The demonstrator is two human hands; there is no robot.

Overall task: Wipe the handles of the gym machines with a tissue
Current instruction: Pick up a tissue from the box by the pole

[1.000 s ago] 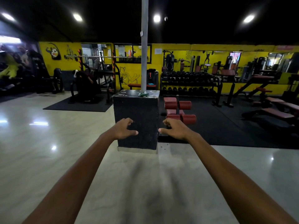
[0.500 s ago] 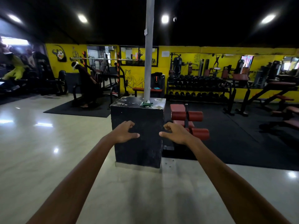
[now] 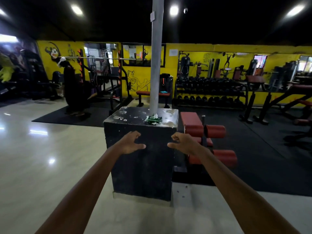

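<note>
Head view. Both arms extend forward toward a black block (image 3: pixel 140 159) that carries a grey pillar (image 3: pixel 156 65) on a pale tiled floor (image 3: pixel 33 166). The left hand (image 3: pixel 130 143) and right hand (image 3: pixel 183 144) hover in front of the block's near face, fingers loosely curled and thumbs out, grasping nothing. A green tissue pack (image 3: pixel 153 119) lies on the block's top surface (image 3: pixel 128 115), touching the pillar's base and nearer the right edge, with a white tissue tuft standing up from its opening. The hands are below the pack and apart from it. Judged handling: the tissue is light, soft and easily torn, so it is best pinched at the exposed tuft and drawn upward; the thin pack is likely to lift along with it unless the other hand steadies it. No tissue is yet in hand and no handle is wiped. Gym machines (image 3: pixel 253 76) and a dumbbell rack (image 3: pixel 209 92) stand well beyond, along the yellow wall.
</note>
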